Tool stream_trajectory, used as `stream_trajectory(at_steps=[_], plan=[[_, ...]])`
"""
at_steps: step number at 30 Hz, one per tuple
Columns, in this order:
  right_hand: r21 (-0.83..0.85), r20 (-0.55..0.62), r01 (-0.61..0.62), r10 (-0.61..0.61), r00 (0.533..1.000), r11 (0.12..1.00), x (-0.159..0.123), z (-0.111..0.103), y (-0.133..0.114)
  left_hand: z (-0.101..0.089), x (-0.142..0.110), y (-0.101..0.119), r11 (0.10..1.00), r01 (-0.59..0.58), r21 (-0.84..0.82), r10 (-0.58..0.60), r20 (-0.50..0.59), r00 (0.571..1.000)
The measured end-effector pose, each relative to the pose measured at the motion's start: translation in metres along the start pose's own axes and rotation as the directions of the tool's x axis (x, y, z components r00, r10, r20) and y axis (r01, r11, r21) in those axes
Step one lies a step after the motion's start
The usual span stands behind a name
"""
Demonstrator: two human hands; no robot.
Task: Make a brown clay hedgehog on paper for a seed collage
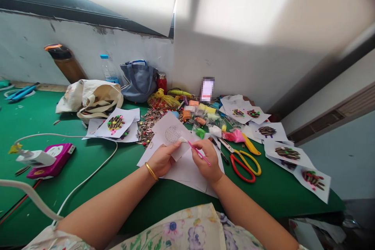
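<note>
My left hand (163, 161), with a gold bangle at the wrist, grips the lower edge of a white sheet of paper (159, 127). A round, dotted outline drawing (172, 134) shows on that sheet. My right hand (208, 162) is closed round a thin pink plastic modelling tool (205, 158), its upper end close to the sheet. A small white piece (183, 139) lies by my left thumb near the tool's tip; what it is made of I cannot tell. More white sheets (190, 175) lie under both hands.
Scissors with red and yellow handles (243, 166) and a yellow cutter (251, 144) lie right of my hand. Sunflower seeds (146, 125), coloured clay packs (208, 108) and a phone (207, 89) are ahead. Seed-covered pictures (288, 153) line the right; a purple power strip (55, 160) sits left.
</note>
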State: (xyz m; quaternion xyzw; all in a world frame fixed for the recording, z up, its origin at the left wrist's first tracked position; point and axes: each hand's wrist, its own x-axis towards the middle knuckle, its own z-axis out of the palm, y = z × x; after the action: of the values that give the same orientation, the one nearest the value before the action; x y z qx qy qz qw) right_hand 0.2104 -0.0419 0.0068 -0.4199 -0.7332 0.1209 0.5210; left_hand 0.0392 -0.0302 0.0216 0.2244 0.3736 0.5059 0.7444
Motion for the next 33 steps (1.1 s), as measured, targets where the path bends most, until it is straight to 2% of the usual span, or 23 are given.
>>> stream_trajectory(at_steps=[14, 28, 33], plan=[[-0.011, 0.002, 0.016, -0.016, 1.000, 1.000, -0.0015, 0.0024, 0.0043, 0.0006, -0.0005, -0.0013, 0.999, -0.025, 0.035, 0.024, 0.014, 1.000], [0.031, 0.010, -0.020, 0.019, 1.000, 0.999, -0.0003, 0.0016, 0.0058, -0.0011, 0.0000, -0.0019, 0.999, -0.017, 0.049, 0.016, 0.016, 1.000], [0.044, -0.038, -0.008, 0.010, 0.999, 0.999, 0.0022, -0.0019, 0.0048, 0.0004, -0.0013, 0.0003, 0.999, -0.012, 0.037, 0.011, 0.017, 1.000]])
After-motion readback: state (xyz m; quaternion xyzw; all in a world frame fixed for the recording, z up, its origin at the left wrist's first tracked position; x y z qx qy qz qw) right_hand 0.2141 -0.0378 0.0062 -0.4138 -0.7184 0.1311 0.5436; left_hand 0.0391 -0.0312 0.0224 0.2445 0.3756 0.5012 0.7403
